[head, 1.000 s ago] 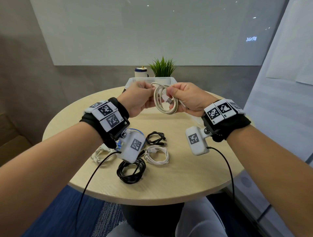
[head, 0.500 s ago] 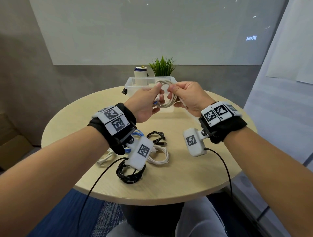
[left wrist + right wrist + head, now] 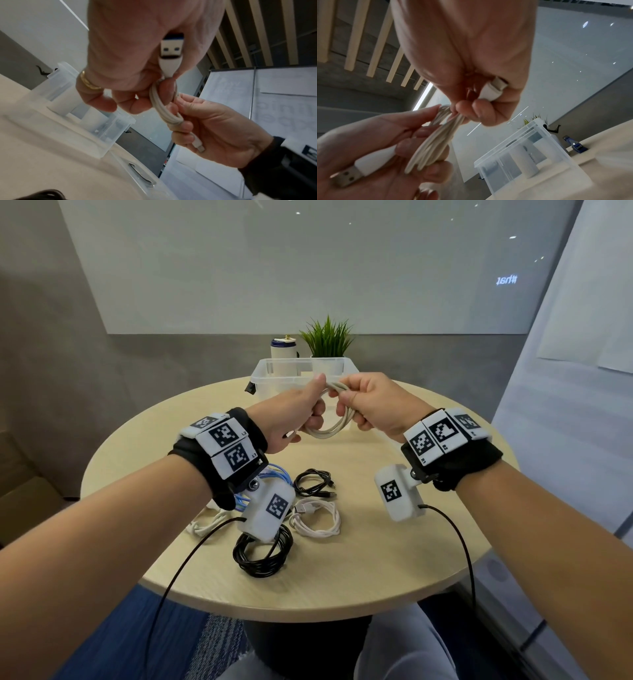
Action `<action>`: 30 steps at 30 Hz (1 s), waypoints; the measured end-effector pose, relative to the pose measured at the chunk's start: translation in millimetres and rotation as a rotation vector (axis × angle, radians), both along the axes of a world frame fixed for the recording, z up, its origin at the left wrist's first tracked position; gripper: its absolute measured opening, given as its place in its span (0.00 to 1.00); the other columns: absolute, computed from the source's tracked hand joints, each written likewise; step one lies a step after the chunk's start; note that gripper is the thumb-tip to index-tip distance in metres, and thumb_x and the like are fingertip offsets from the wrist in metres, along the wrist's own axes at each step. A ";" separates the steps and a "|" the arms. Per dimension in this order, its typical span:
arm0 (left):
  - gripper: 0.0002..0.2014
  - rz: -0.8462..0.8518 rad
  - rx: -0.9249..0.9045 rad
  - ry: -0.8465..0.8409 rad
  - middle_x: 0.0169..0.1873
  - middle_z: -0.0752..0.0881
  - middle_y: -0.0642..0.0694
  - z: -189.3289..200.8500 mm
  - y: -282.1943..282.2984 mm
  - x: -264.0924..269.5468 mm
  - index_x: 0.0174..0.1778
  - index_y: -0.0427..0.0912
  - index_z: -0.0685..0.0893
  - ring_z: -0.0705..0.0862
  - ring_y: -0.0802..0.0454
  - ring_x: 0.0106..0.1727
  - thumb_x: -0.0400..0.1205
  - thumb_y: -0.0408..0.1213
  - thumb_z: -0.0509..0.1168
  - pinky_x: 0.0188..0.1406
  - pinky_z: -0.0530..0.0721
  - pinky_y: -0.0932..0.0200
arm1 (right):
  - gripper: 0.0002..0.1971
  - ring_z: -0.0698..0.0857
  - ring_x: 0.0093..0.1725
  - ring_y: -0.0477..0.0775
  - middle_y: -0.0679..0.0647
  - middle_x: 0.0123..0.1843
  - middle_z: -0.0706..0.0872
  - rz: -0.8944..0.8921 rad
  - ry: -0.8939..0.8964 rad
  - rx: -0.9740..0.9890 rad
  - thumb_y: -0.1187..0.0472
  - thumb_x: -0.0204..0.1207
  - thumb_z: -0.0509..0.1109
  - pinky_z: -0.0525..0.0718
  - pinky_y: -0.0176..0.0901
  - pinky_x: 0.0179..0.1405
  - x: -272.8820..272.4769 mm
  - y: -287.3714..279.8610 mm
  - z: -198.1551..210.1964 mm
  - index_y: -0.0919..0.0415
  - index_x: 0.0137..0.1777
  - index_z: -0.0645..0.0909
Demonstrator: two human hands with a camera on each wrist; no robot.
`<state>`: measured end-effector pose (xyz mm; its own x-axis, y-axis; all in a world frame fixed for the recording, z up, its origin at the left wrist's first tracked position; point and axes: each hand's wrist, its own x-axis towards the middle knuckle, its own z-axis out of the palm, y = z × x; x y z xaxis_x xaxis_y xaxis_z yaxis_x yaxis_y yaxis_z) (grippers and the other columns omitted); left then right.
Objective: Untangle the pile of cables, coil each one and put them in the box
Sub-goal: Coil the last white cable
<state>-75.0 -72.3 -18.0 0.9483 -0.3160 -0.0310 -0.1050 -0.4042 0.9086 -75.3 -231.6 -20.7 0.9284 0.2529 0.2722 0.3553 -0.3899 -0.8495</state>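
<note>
Both my left hand (image 3: pixel 294 416) and right hand (image 3: pixel 373 405) pinch the coiled beige cable (image 3: pixel 334 428) near the box (image 3: pixel 270 371) — four coils (image 3: pixel 315 520) await on the counter (image 3: pixel 376 559), none boxed yet.

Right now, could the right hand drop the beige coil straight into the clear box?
Probably yes: the right hand and left hand hold the beige coil just before the open clear box, nothing between.

An office meeting room: round wooden table (image 3: pixel 394 559), frosted glass wall (image 3: pixel 308 268) behind, blue carpet (image 3: pixel 113 642) lower left, potted plant (image 3: pixel 327 338).
</note>
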 end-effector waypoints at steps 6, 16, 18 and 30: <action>0.20 -0.035 -0.033 -0.103 0.25 0.64 0.56 -5.3 -3.0 0.9 0.45 0.47 0.69 0.64 0.61 0.21 0.87 0.58 0.41 0.28 0.59 0.60 | 0.17 0.64 0.25 0.45 0.51 0.34 0.67 -0.019 0.081 -0.030 0.48 0.87 0.51 0.66 0.37 0.22 -4.9 11.9 2.4 0.58 0.46 0.74; 0.22 -0.069 -0.071 -0.010 0.31 0.77 0.52 -9.1 -3.8 -0.9 0.36 0.47 0.73 0.77 0.55 0.35 0.82 0.63 0.51 0.42 0.77 0.56 | 0.18 0.68 0.27 0.50 0.52 0.31 0.70 -0.151 -0.079 -0.133 0.51 0.88 0.48 0.68 0.39 0.22 -2.1 10.5 4.3 0.55 0.37 0.69; 0.15 -0.020 -0.125 -0.061 0.34 0.77 0.48 -10.5 -3.8 -1.8 0.43 0.45 0.72 0.77 0.56 0.30 0.83 0.53 0.60 0.32 0.81 0.62 | 0.18 0.70 0.28 0.51 0.53 0.33 0.71 -0.202 -0.123 -0.211 0.51 0.88 0.48 0.70 0.41 0.25 -1.3 7.2 6.5 0.55 0.37 0.69; 0.14 0.137 0.231 -0.458 0.21 0.83 0.52 -6.2 -1.6 -3.2 0.32 0.41 0.82 0.73 0.61 0.19 0.72 0.47 0.76 0.19 0.72 0.70 | 0.15 0.72 0.35 0.47 0.50 0.38 0.74 -0.279 -0.116 -0.302 0.51 0.88 0.49 0.70 0.41 0.34 -0.7 6.2 4.1 0.61 0.53 0.72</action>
<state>-78.2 -73.9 -24.1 0.9132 -0.2219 0.3418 -0.4021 -0.6266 0.6676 -76.1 -225.4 -16.6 0.9400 0.0805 0.3315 0.2875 -0.7101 -0.6427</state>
